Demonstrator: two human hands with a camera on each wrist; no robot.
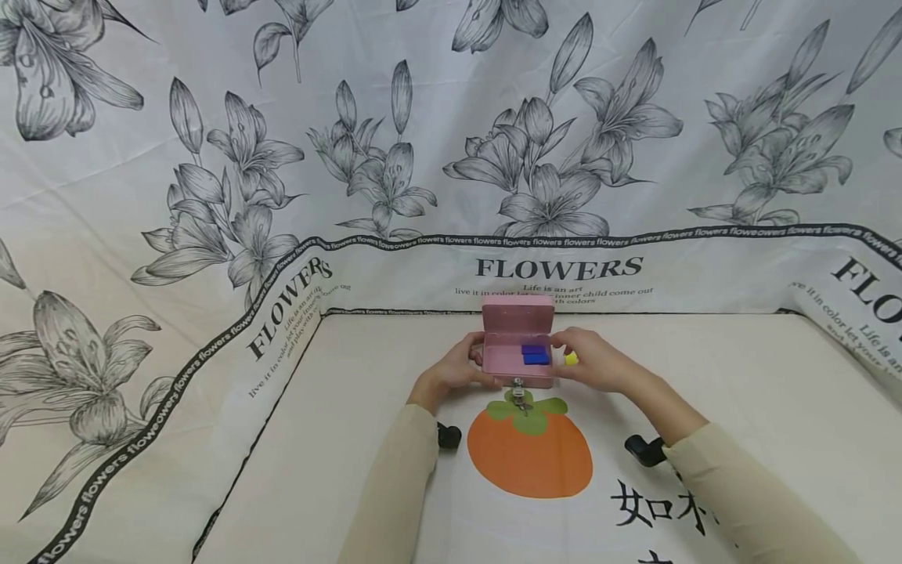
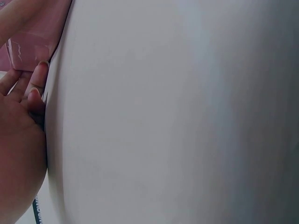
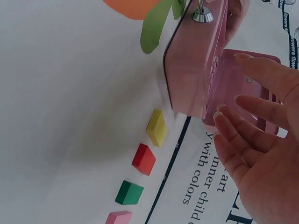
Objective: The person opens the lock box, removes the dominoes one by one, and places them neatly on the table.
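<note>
A pink hinged metal box (image 1: 493,362) stands with its lid raised, and blue blocks (image 1: 535,358) lie inside it toward the right. From its front hang a small metal padlock and key (image 1: 518,392). My left hand (image 1: 458,368) grips the box's left side, thumb at the front corner. In the left wrist view its curled fingers (image 2: 39,77) meet the pink wall. My right hand (image 3: 261,135) is by the open lid at the box's right side, fingers spread and loosely bent, holding nothing. A yellow block (image 3: 157,128) lies on the table close to the box.
Beyond the yellow block, a red block (image 3: 144,159), a green block (image 3: 129,192) and a pink block (image 3: 118,218) line the table. In the head view the right hand hides them. A persimmon print (image 1: 530,462) lies in front of the box; a flowered curtain (image 1: 423,157) hangs behind.
</note>
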